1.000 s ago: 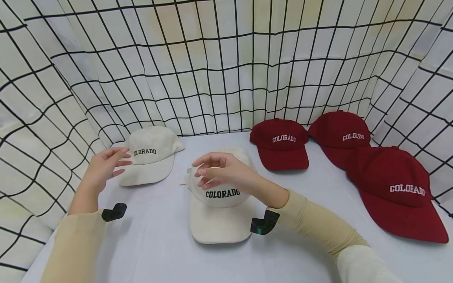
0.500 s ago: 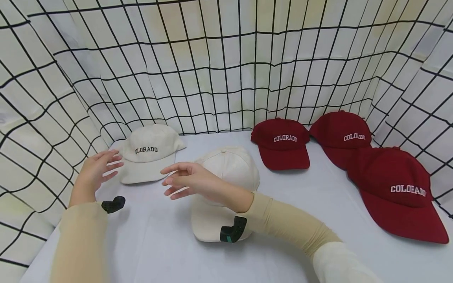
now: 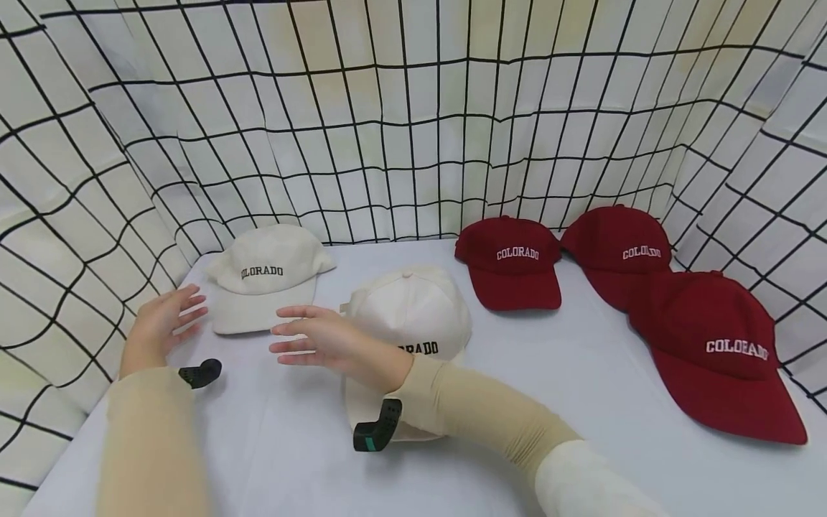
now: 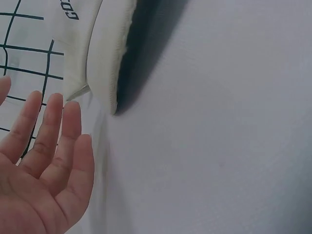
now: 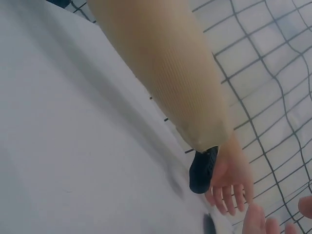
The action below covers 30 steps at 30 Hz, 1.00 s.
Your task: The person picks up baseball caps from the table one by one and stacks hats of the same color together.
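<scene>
My left hand [image 3: 158, 323] hovers just left of a cream baseball cap [image 3: 278, 262] at the back left, holding nothing. In the left wrist view, the left hand's spread fingers [image 4: 41, 131] lie near that cap's brim [image 4: 105, 53], and a small gap shows. My right hand [image 3: 332, 345] reaches leftward over a second cream baseball cap [image 3: 413, 301] in the middle, its fingers straight and nothing in them. The hand and sleeve cover part of this cap's lettering and brim. At the lower right of the right wrist view, the right fingertips [image 5: 253, 222] appear close to the left hand [image 5: 229, 175].
Three dark red baseball caps stand on the right: one at the back [image 3: 510, 262], another [image 3: 620, 251] beside it, and a third [image 3: 717, 352] nearer, overlapping. A white cloth [image 3: 278, 452] covers the table. White sheets with a black grid [image 3: 413, 143] wall the back and sides.
My right hand has moved left from above the middle cap, and its fingers have straightened. The left hand has drawn slightly left and down, away from the left cap. The caps stay put.
</scene>
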Each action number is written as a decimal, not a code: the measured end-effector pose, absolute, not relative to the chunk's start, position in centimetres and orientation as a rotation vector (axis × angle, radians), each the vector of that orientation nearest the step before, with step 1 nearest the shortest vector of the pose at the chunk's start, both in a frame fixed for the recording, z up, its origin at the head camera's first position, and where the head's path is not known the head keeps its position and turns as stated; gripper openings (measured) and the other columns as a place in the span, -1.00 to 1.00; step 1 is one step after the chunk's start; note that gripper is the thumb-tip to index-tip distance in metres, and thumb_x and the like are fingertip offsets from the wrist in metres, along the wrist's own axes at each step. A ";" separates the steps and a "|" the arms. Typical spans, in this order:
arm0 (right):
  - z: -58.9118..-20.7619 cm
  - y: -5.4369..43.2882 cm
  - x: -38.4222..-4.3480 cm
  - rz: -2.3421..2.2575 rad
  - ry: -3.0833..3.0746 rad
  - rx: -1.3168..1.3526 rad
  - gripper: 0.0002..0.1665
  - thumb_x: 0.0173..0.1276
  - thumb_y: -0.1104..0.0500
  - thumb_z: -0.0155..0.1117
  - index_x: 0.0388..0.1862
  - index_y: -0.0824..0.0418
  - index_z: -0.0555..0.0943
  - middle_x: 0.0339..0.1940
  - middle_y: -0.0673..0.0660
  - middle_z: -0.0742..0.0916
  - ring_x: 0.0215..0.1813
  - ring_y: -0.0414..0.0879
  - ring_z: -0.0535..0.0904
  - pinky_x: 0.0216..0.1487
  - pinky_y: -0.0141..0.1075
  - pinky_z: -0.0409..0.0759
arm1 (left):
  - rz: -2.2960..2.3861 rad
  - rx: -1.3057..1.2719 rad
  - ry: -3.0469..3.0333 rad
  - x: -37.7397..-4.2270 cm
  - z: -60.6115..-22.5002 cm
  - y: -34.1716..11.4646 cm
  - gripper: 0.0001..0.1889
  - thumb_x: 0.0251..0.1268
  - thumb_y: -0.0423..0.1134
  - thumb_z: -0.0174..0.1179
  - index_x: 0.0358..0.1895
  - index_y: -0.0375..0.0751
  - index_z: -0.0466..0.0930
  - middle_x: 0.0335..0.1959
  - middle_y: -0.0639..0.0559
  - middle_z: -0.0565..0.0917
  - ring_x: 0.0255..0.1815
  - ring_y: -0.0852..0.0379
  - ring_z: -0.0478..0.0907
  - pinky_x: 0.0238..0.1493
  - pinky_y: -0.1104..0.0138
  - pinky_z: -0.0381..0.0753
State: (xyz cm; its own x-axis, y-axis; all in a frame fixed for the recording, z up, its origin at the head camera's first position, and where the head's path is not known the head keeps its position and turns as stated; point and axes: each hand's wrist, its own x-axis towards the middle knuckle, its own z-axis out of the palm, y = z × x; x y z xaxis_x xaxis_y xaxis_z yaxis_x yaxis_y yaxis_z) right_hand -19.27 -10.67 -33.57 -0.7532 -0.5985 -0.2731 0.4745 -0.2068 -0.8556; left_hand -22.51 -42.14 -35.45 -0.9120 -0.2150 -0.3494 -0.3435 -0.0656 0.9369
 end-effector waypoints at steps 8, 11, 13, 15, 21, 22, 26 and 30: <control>-34.1 -13.8 -20.1 -2.170 1.303 0.129 -0.48 0.44 0.41 0.20 0.37 0.28 0.51 0.15 0.19 0.60 0.21 0.24 0.62 0.22 0.03 0.60 | 2.188 -0.629 1.996 -22.9 -35.8 -42.2 -0.42 0.44 0.13 0.25 0.40 0.14 0.28 0.21 0.14 0.43 -0.20 0.41 0.63 -0.18 0.43 0.66; -34.3 -14.6 -20.7 -2.211 1.300 0.213 -0.45 0.41 0.43 0.20 0.38 0.29 0.50 0.13 0.20 0.60 0.25 0.28 0.57 0.22 0.04 0.60 | 2.235 -0.665 1.952 -23.4 -36.1 -42.3 -0.62 0.45 0.10 0.25 0.18 0.19 0.36 0.25 0.17 0.40 -0.19 0.39 0.62 -0.19 0.43 0.65; -34.5 -15.0 -21.1 -2.225 1.320 0.256 -0.43 0.40 0.43 0.21 0.39 0.29 0.49 0.13 0.21 0.61 0.24 0.27 0.58 0.21 0.03 0.60 | 2.231 -0.701 1.960 -23.6 -36.2 -42.1 -0.60 0.47 0.09 0.23 0.24 0.19 0.36 0.37 0.13 0.36 -0.13 0.37 0.58 -0.20 0.43 0.63; -34.7 -15.4 -21.4 -2.238 1.342 0.297 -0.43 0.40 0.42 0.22 0.39 0.29 0.49 0.14 0.22 0.61 0.20 0.24 0.58 0.20 0.02 0.61 | 2.142 -0.732 2.064 -24.0 -36.4 -41.9 -0.46 0.52 0.10 0.16 0.44 0.13 0.30 0.53 0.05 0.25 0.00 0.32 0.54 -0.16 0.43 0.62; -34.9 -16.2 -22.5 -2.300 1.363 0.377 -0.43 0.38 0.41 0.24 0.38 0.30 0.49 0.20 0.26 0.58 0.20 0.23 0.54 0.23 0.04 0.58 | 1.792 -0.745 2.397 -24.8 -36.3 -40.5 -0.22 0.60 0.14 -0.07 0.66 -0.21 -0.04 0.66 -0.19 0.02 0.39 0.01 0.32 0.33 0.17 0.45; -34.9 -16.3 -22.7 -2.311 1.355 0.387 -0.43 0.37 0.42 0.23 0.38 0.31 0.49 0.22 0.28 0.58 0.24 0.25 0.52 0.25 0.06 0.57 | 1.782 -0.742 2.401 -24.9 -36.1 -40.4 -0.22 0.60 0.14 -0.08 0.66 -0.22 -0.04 0.66 -0.20 0.01 0.42 -0.02 0.29 0.39 0.11 0.40; -34.9 -16.8 -23.8 -2.352 1.346 0.430 -0.41 0.35 0.45 0.22 0.37 0.29 0.50 0.32 0.31 0.54 0.37 0.34 0.42 0.30 0.14 0.50 | 1.749 -0.747 2.399 -25.1 -35.8 -40.3 -0.22 0.59 0.12 -0.05 0.66 -0.23 -0.04 0.65 -0.20 0.02 0.50 -0.07 0.19 0.44 0.09 0.35; -35.2 -17.0 -24.4 -2.356 1.354 0.443 -0.39 0.36 0.44 0.21 0.40 0.29 0.48 0.46 0.30 0.45 0.47 0.40 0.28 0.35 0.24 0.40 | 1.728 -0.756 2.379 -25.1 -36.1 -40.4 -0.20 0.58 0.12 -0.01 0.66 -0.20 -0.05 0.65 -0.16 0.02 0.52 -0.08 0.15 0.32 0.19 0.46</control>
State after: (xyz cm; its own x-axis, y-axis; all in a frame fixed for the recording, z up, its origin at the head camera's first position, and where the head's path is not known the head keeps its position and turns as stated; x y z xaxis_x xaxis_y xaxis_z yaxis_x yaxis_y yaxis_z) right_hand -24.39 -17.02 -35.19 -0.8758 -0.1713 -0.4512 0.4761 -0.4600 -0.7495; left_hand -25.06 -40.43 -36.14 -0.8707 -0.3293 -0.3654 -0.4494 0.2303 0.8631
